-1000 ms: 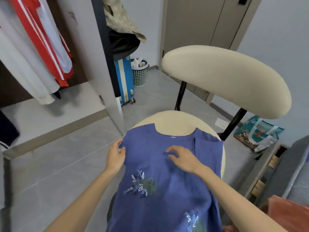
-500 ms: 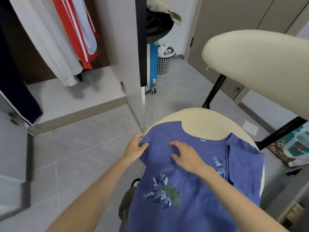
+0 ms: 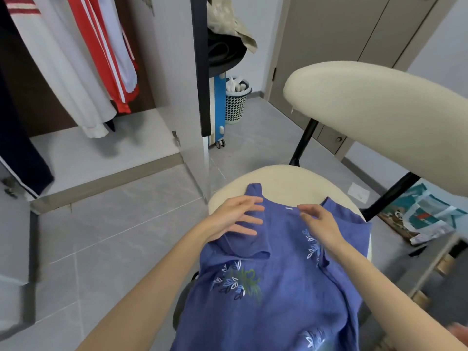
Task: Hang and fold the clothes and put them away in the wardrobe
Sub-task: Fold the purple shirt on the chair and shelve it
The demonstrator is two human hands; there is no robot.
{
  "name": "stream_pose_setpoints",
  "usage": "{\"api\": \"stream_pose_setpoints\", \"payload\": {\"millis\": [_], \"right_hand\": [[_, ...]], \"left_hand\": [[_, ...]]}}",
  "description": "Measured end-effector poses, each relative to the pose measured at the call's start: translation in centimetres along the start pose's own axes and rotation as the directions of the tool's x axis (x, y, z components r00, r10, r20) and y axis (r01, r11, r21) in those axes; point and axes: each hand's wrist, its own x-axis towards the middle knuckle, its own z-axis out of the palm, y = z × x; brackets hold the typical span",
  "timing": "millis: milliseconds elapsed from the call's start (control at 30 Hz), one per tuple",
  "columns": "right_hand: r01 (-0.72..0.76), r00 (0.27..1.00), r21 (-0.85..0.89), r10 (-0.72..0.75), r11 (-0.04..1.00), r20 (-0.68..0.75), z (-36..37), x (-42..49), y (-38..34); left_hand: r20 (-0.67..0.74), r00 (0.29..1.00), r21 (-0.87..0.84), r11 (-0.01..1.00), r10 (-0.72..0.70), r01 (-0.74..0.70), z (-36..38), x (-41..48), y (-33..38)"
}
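Now, garment: sleeveless blue woven top with white and green leaf embroidery (image 3: 278,295), lying on the round cream chair seat (image 3: 291,174), neckline away from the person, lower part hanging off the near edge.
Fold state: shoulder flap (image 3: 249,245) on the person's left lies turned inward over the chest. A lapped edge shows on the right side too.
Handling (judged): light, thin, limp cloth. No stiffness, creases readily, not fragile. With so much overhang it may slide off the seat if left unpinned.
Where to hold (judged): pinch at shoulder seams or side edges to turn a panel, then use a flat palm on the fold to set it.
Left hand (image 3: 235,219): fingers spread and nearly straight, lying flat on the turned-in flap. It grips nothing.
Right hand (image 3: 320,225): fingers loosely bent, tips touching the neckline just beside the small white neck label (image 3: 288,208). No pinch visible.
Surroundings: cream padded chair backrest (image 3: 379,110) beyond. Open wardrobe (image 3: 106,150) to the left, with white and red-striped hanging garments (image 3: 83,59) inside.
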Motion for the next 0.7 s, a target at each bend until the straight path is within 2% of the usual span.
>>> {"api": "stream_pose_setpoints", "payload": {"millis": [67, 133, 200, 300, 333, 400, 467, 533, 600, 700], "right_hand": [[-0.009, 1.000, -0.040, 0.010, 0.999, 0.014, -1.0, -0.2, 0.5], [-0.022, 0.997, -0.093, 0.029, 0.995, 0.073, -1.1, -0.3, 0.8], [-0.018, 0.985, -0.158, 0.045, 0.987, 0.165, -0.2, -0.6, 0.8], [0.060, 0.960, -0.238, 0.009, 0.969, 0.280, 2.8, -1.3, 0.6], [0.096, 0.948, -0.248, -0.013, 0.964, 0.317, 4.0, -1.5, 0.7], [0.154, 0.919, -0.298, -0.026, 0.942, 0.394, 6.2, -1.9, 0.5], [0.212, 0.896, -0.428, 0.000, 0.879, 0.443, 7.6, -2.3, 0.4], [0.288, 0.879, -0.569, 0.022, 0.770, 0.475, 8.3, -2.8, 0.3], [0.300, 0.885, -0.631, 0.038, 0.715, 0.464, 8.3, -3.1, 0.7], [0.176, 0.930, -0.549, 0.045, 0.817, 0.364, 7.7, -3.3, 1.4]], "left_hand": [[-0.196, 0.980, 0.051, 0.999, 0.027, -0.017, 0.1, 0.3, -1.0], [-0.354, 0.933, 0.210, 0.978, 0.067, 0.009, -0.3, 0.8, -2.2], [-0.380, 0.919, 0.436, 0.896, 0.103, 0.080, -1.4, 0.9, -3.5], [-0.296, 0.953, 0.698, 0.666, -0.065, 0.262, -2.7, 0.3, -5.1], [-0.282, 0.953, 0.716, 0.635, -0.115, 0.289, -2.8, -0.1, -5.5], [-0.260, 0.944, 0.624, 0.710, -0.205, 0.326, -2.6, -1.0, -6.0], [-0.265, 0.934, 0.513, 0.785, -0.241, 0.347, -2.6, -1.5, -7.0], [-0.275, 0.938, 0.489, 0.809, -0.210, 0.325, -3.0, -1.7, -8.0], [-0.279, 0.948, 0.516, 0.808, -0.155, 0.285, -3.3, -1.9, -8.3], [-0.314, 0.947, 0.625, 0.736, -0.066, 0.259, -3.1, -2.2, -8.0]]}}
